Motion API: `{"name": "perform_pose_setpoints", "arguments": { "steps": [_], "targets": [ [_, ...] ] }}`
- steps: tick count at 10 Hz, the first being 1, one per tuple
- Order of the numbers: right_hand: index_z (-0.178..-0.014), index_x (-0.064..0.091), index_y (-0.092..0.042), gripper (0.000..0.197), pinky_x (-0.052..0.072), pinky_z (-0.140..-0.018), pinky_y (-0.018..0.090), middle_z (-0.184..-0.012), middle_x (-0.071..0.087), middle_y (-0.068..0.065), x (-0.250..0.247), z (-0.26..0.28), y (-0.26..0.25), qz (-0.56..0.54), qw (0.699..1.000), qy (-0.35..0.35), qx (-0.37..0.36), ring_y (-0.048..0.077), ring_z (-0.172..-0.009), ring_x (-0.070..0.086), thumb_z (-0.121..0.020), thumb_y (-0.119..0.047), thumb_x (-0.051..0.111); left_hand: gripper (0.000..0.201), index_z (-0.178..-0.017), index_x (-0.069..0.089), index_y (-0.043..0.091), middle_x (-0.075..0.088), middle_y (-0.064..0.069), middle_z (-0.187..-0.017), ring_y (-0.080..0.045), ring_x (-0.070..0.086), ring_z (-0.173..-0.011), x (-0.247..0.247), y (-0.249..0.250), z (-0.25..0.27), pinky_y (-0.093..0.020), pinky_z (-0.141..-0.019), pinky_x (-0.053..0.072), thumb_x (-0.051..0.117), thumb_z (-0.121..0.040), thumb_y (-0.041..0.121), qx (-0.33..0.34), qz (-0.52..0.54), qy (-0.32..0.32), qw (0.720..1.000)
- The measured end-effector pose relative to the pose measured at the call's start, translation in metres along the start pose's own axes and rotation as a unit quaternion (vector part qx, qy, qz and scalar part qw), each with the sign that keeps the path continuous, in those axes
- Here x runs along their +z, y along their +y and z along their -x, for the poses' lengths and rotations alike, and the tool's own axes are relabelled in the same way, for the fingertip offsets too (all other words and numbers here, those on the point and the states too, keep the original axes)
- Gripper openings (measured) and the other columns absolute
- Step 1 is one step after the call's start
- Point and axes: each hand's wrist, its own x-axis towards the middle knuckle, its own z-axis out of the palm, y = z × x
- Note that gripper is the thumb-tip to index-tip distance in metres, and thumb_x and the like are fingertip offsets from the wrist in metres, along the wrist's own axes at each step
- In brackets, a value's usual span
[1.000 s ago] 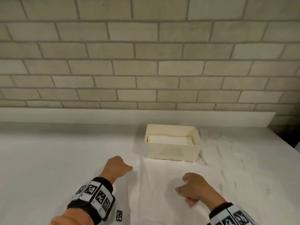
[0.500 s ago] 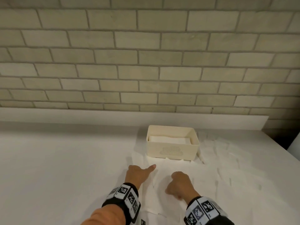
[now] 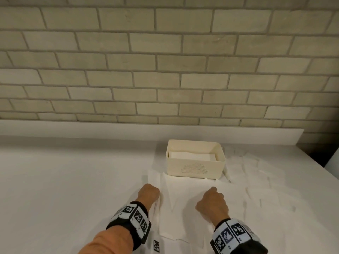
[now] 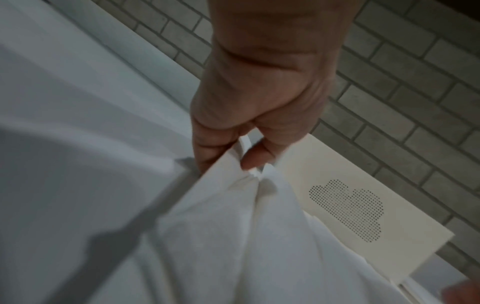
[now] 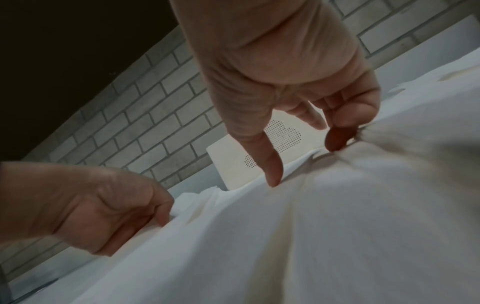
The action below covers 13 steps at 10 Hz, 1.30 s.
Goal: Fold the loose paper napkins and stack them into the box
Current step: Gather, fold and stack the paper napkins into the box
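Nearest the camera an unfolded napkin lies spread on the white desk, its far edge reaching the front wall of the box. Left hand sits at the napkin's left edge, fingers curled, thumb and fingers pinching the paper; the left wrist view shows the edge bunched up between thumb and fingertips. Right hand is on the right part of the same sheet, fingers curled down; the right wrist view shows thumb and a finger pinching a small pucker of paper while the forefinger points straight down and touches the sheet. Both hands grip the one napkin, it looks lifted slightly at the pinch points, not folded yet. Likely step: starting the fold on this sheet.

Right of the hands, more loose napkins lie flat and overlapping on the desk, exact count cannot tell, white on white. Just beyond the hands the cream box stands upright with a dotted cloud mark on its front, and folded napkins lie stacked low inside it. So part done: some in the box, one in hand, several left to fold and stack. Brick wall behind
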Motion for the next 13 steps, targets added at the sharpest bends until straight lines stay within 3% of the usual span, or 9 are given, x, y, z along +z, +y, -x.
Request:
{"name": "perform_pose_setpoints", "arguments": {
  "steps": [1, 2, 4, 5, 6, 9, 11, 12, 13],
  "targets": [
    [-0.142, 0.020, -0.002, 0.072, 0.046, -0.097, 0.035, -0.137, 0.045, 0.013, 0.004, -0.007, 0.000, -0.027, 1.000, 0.002, 0.003, 0.026, -0.123, 0.049, -0.084, -0.017, 0.058, 0.029, -0.081, 0.051, 0.006, 0.051, -0.002, -0.082, -0.017, 0.052, -0.079, 0.003, 0.003, 0.003, -0.026, -0.077, 0.039, 0.048, -0.094, 0.031, 0.008, 0.065, -0.003, 0.998],
    [-0.140, 0.024, 0.000, 0.070, 0.048, -0.094, 0.032, -0.132, 0.051, 0.011, 0.006, -0.010, -0.003, -0.040, 0.999, -0.011, 0.005, 0.025, -0.120, 0.053, -0.082, -0.014, 0.062, 0.089, -0.138, 0.027, -0.002, 0.053, -0.011, -0.127, -0.025, 0.054, -0.115, 0.012, 0.009, 0.008, -0.029, -0.089, 0.044, 0.064, -0.079, 0.053, -0.014, 0.038, 0.023, 0.999],
    [-0.098, 0.052, -0.008, 0.021, 0.044, -0.067, 0.027, -0.091, 0.056, 0.006, 0.004, -0.017, -0.004, -0.144, 0.988, -0.027, -0.051, 0.020, -0.081, 0.055, -0.079, -0.006, 0.058, 0.063, -0.139, 0.017, -0.006, 0.053, -0.012, -0.126, -0.024, 0.056, -0.113, 0.018, 0.016, 0.003, -0.023, -0.081, 0.045, 0.050, -0.088, 0.010, -0.003, -0.062, 0.026, 0.998],
    [-0.078, 0.057, -0.007, 0.005, 0.046, -0.066, 0.030, -0.083, 0.061, 0.011, 0.007, -0.023, -0.003, -0.217, 0.972, -0.056, -0.068, 0.023, -0.076, 0.058, -0.081, -0.010, 0.058, 0.024, -0.110, 0.047, -0.002, 0.055, -0.010, -0.102, -0.021, 0.054, -0.088, 0.003, 0.011, -0.003, -0.024, -0.069, 0.043, 0.046, -0.087, 0.002, 0.000, -0.081, -0.042, 0.996],
    [-0.110, 0.061, -0.001, 0.028, 0.050, -0.088, 0.033, -0.110, 0.063, 0.013, 0.014, -0.028, -0.004, -0.275, 0.955, -0.105, -0.037, 0.024, -0.098, 0.060, -0.087, -0.017, 0.061, 0.015, -0.093, 0.049, 0.004, 0.045, -0.003, -0.076, -0.013, 0.045, -0.065, -0.009, -0.002, -0.013, -0.024, -0.061, 0.042, 0.048, -0.083, -0.007, -0.011, -0.005, -0.093, 0.996],
    [-0.129, 0.049, -0.002, 0.050, 0.051, -0.083, 0.035, -0.117, 0.059, 0.012, 0.049, -0.024, -0.023, -0.312, 0.939, -0.147, 0.001, 0.028, -0.104, 0.058, -0.083, -0.014, 0.064, 0.068, -0.112, 0.062, 0.002, 0.063, -0.012, -0.112, -0.028, 0.059, -0.103, -0.002, -0.019, -0.016, -0.035, -0.095, 0.047, 0.081, -0.050, 0.025, -0.025, 0.223, -0.166, 0.960],
    [-0.125, 0.047, -0.006, 0.055, 0.055, -0.086, 0.041, -0.113, 0.060, 0.010, 0.046, -0.010, -0.026, -0.315, 0.943, -0.101, -0.024, 0.028, -0.103, 0.060, -0.078, -0.022, 0.069, 0.040, -0.118, 0.063, 0.002, 0.068, -0.009, -0.114, -0.023, 0.063, -0.100, -0.005, -0.013, -0.005, -0.028, -0.085, 0.048, 0.070, -0.078, -0.002, 0.075, 0.215, -0.157, 0.961],
    [-0.145, 0.026, -0.009, 0.090, 0.046, -0.100, 0.037, -0.139, 0.047, 0.011, 0.028, -0.005, -0.020, -0.395, 0.915, -0.078, -0.022, 0.029, -0.124, 0.050, -0.075, -0.039, 0.075, 0.033, -0.111, 0.065, 0.009, 0.072, -0.008, -0.107, -0.023, 0.067, -0.099, -0.021, -0.008, 0.002, -0.033, -0.086, 0.052, 0.069, -0.080, -0.001, 0.129, 0.274, -0.203, 0.931],
    [-0.134, 0.046, -0.011, 0.096, 0.049, -0.098, 0.042, -0.125, 0.064, 0.006, 0.018, 0.001, -0.018, -0.496, 0.844, -0.194, -0.058, 0.026, -0.112, 0.062, -0.057, -0.059, 0.079, 0.040, -0.116, 0.062, 0.006, 0.068, -0.016, -0.114, -0.033, 0.064, -0.106, -0.033, -0.001, 0.008, -0.044, -0.091, 0.052, 0.071, -0.077, 0.002, 0.148, 0.342, -0.242, 0.896]
  ]
}}
